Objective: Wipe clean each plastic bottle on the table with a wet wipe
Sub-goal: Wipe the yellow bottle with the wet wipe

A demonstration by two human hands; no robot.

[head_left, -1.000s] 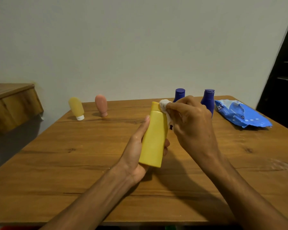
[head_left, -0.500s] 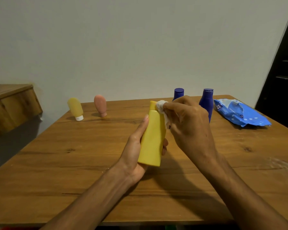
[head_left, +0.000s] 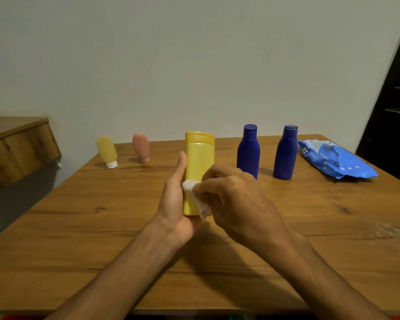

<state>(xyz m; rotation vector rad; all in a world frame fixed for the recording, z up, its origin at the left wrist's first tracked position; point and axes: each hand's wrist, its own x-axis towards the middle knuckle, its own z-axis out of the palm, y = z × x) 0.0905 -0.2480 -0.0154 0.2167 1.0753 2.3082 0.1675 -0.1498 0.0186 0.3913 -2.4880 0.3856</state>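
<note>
Yellow bottle (head_left: pixel 199 162) held upright above table (head_left: pixel 79 215) centre.

Left hand (head_left: pixel 173 199) fingers clamp the bottle's lower body; right hand (head_left: pixel 231 202) fingers pinch a wipe (head_left: pixel 192 190) against its lower front. Two blue bottles (head_left: pixel 248 151) stand at 2 o'clock, wipe pack (head_left: pixel 333 159) beyond.

I log a yellow bottle (head_left: pixel 200 158), white wipe (head_left: pixel 189 186). Two dark-blue bottles (head_left: pixel 248 153) (head_left: pixel 285 155). Blue white-dotted wipe pack (head_left: pixel 333 160), brown wood-grain table (head_left: pixel 79 215).
</note>
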